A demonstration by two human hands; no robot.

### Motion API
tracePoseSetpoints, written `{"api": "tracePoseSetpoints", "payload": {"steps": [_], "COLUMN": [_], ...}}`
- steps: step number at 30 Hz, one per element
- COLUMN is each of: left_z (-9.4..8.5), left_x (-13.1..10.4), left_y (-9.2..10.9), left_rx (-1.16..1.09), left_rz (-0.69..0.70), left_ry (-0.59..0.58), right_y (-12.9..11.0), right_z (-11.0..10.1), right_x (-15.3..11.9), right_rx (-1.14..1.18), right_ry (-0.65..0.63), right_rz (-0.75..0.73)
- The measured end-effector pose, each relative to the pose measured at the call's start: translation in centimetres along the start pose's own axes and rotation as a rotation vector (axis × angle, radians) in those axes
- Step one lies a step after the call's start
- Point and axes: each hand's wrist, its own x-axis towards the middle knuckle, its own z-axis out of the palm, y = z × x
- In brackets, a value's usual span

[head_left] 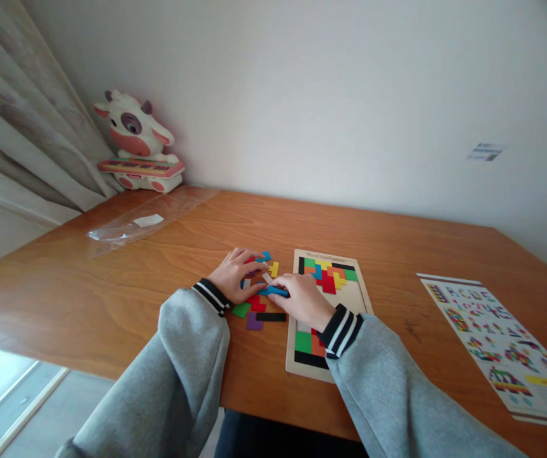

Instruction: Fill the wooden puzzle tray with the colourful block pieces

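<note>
My right hand (pixel 302 298) pinches a blue piece (pixel 277 291) just left of the wooden puzzle board (pixel 290 353). Over the loose pieces, my left hand (pixel 238 275) has its fingers spread, with the thumb close to the blue piece. Around it lie a green piece (pixel 242 310), a purple piece (pixel 254 321), a black bar (pixel 271 317), a yellow piece (pixel 274 270) and some red, white and blue ones. Coloured pieces fill parts of the board's top and bottom; my right hand and sleeve hide some of its middle and lower right.
A printed pattern sheet (pixel 497 343) lies on the wooden table (pixel 388 254) at the right. At the back left stand a cow toy with a keyboard (pixel 142 143) and, before it, a clear plastic bag (pixel 125 230). A curtain (pixel 20 121) hangs at the left.
</note>
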Motion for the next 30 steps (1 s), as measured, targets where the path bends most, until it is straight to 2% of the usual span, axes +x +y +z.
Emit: {"api": "tracePoseSetpoints", "payload": {"steps": [7, 15, 21, 27, 30], "left_z": [-0.6, -0.5, -0.9, -0.8, -0.2], "left_x": [0.4, 0.4, 0.8, 1.2, 1.0], "left_y": [0.5, 1.2, 1.9, 2.2, 1.8], "left_rx": [-0.048, -0.122, -0.247, -0.390, -0.418], "left_rz": [0.063, 0.077, 0.047, -0.032, -0.104], "left_ry": [0.001, -0.025, 0.009, -0.001, 0.050], "right_y": [-0.1, -0.5, 0.0, 0.8, 2.5], "right_z": [0.2, 0.1, 0.2, -2.1, -4.1], "right_x": [0.1, -0.4, -0.5, -0.9, -2.0], "right_rx": [-0.062, 0.060, 0.158, 0.367, 0.376], "right_ry": [0.033, 0.039, 0.084, 0.152, 0.268], "right_rz": [0.046, 0.051, 0.045, 0.011, -0.053]}}
